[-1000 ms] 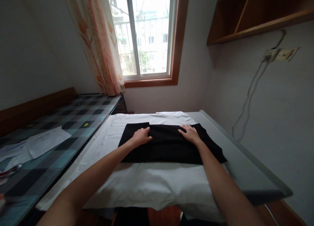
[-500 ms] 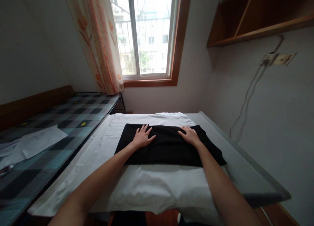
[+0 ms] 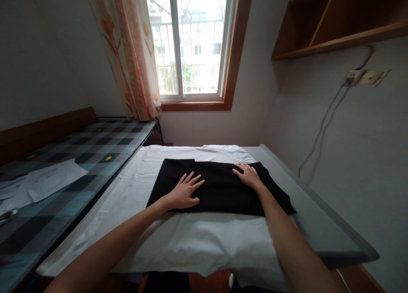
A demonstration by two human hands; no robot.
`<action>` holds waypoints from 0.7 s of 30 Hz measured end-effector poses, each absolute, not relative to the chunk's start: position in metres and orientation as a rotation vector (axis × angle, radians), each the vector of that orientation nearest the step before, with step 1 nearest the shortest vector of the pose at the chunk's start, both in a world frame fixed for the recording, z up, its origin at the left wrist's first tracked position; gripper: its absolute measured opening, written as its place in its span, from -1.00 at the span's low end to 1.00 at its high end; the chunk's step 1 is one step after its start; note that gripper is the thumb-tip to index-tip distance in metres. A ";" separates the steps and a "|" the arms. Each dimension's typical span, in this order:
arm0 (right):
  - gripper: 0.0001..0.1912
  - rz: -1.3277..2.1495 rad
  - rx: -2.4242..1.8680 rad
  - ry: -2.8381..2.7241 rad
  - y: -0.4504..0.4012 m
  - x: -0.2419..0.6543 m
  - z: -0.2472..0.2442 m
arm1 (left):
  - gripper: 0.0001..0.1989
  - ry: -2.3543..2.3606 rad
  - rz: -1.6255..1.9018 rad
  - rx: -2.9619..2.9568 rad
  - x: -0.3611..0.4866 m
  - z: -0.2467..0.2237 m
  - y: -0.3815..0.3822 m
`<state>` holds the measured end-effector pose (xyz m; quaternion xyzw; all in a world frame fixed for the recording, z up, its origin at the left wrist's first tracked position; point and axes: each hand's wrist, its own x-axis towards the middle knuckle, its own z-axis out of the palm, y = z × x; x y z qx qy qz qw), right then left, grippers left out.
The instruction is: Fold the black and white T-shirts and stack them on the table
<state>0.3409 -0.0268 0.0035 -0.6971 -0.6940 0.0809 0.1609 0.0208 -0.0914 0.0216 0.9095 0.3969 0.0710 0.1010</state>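
Observation:
A folded black garment lies flat on a white cloth; its exact kind does not show. My left hand rests on the left half of the black fabric, palm down with the fingers spread. On the right part of the same fabric, near its far edge, lies my right hand, also flat with fingers apart. Neither hand grips anything. The white cloth drapes over the front edge of a grey-white table.
Left of the table stands a bed with a checked mattress, with papers on it. A window and a flowered curtain are ahead. A wooden shelf and a socket with a cable are on the right wall.
My left hand has slid nearer to me across the black fabric, leaving its far left edge uncovered. My right hand has stayed almost where it was.

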 end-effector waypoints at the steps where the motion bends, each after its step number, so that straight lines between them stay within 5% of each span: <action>1: -0.48 0.233 -1.992 -1.981 -0.027 0.341 0.004 | -0.20 1.158 0.189 2.650 0.019 0.024 -0.091; 8: -0.48 0.227 -1.981 -1.983 -0.026 0.342 0.003 | -0.14 1.053 0.161 2.197 0.004 0.048 -0.075; 14: -0.47 0.226 -1.977 -1.991 -0.025 0.342 0.002 | -0.47 0.977 0.499 2.009 -0.016 0.058 -0.057; 17: -0.48 0.206 -1.977 -1.995 -0.026 0.342 0.002 | -0.56 1.582 0.753 2.084 -0.037 0.049 -0.035; 21: -0.48 0.176 -1.979 -2.008 -0.026 0.342 0.002 | -0.58 2.264 0.641 1.907 -0.076 0.029 -0.007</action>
